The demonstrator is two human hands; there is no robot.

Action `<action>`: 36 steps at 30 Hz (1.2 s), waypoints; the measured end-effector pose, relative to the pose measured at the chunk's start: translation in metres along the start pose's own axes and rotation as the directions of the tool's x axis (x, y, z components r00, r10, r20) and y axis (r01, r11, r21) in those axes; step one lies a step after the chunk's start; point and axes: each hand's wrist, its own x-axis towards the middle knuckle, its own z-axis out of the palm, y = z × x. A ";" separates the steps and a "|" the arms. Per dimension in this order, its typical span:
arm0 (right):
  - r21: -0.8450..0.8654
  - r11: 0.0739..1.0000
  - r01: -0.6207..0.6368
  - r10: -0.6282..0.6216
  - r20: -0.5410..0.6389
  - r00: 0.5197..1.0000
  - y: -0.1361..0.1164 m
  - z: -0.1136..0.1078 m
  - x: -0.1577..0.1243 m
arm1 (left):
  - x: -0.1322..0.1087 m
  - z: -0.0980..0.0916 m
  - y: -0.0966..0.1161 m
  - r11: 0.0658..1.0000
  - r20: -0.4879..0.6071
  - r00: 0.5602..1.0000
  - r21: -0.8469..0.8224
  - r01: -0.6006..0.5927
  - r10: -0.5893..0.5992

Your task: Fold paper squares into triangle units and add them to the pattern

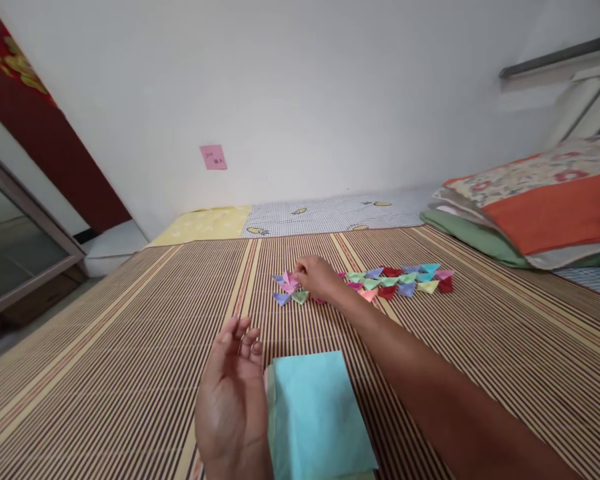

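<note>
My right hand reaches forward to the left end of the rows of small folded paper pieces. Its fingers pinch a pink folded paper piece, close above or touching the pieces beneath it. Part of the rows is hidden behind this hand and forearm. My left hand is palm up with fingers loosely curled and apart, holding nothing. Just right of it lies a stack of paper sheets with a light blue one on top. A blue folded piece and a green one lie at the near left of the rows.
A striped bamboo mat covers the surface. Folded bedding is piled at the right. Patterned cloth runs along the white wall, which bears a pink note. A glass-paneled door stands at the left.
</note>
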 end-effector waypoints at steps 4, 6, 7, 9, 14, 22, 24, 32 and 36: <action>0.018 1.000 0.014 -0.015 0.019 1.000 -0.008 0.004 0.015 | 0.002 -0.001 0.003 1.000 -0.021 1.000 -0.008 0.014 -0.015; 0.030 0.999 0.019 -0.020 0.042 0.999 -0.012 0.011 0.023 | 0.002 0.000 0.004 1.000 -0.032 0.999 -0.010 0.024 -0.024; 0.033 0.999 0.020 -0.021 0.053 0.998 -0.013 0.014 0.027 | 0.002 0.000 0.005 1.000 -0.036 0.999 -0.012 0.024 -0.024; 0.034 0.999 0.021 -0.024 0.074 0.997 -0.017 0.019 0.038 | 0.002 0.000 0.005 1.000 -0.040 0.999 -0.020 0.017 -0.018; 0.012 0.999 0.036 -0.038 0.128 0.991 -0.031 0.035 0.065 | 0.003 -0.002 0.002 0.999 -0.048 0.998 -0.024 0.037 -0.038; -0.048 0.999 0.002 0.007 0.190 0.982 -0.034 0.065 0.087 | 0.008 -0.005 0.001 0.999 -0.063 0.997 -0.039 0.034 -0.037; -0.059 0.998 -0.010 0.021 0.198 0.980 -0.032 0.068 0.089 | 0.009 -0.004 0.000 0.998 -0.058 0.997 -0.036 0.044 -0.046; -0.021 0.999 0.031 -0.027 0.161 0.987 -0.034 0.057 0.082 | 0.009 -0.002 0.002 0.996 -0.078 0.994 -0.056 0.070 -0.074; 0.022 0.996 0.090 -0.093 0.141 0.986 -0.035 0.023 0.082 | 0.007 -0.002 0.003 0.997 -0.091 0.995 -0.055 0.047 -0.052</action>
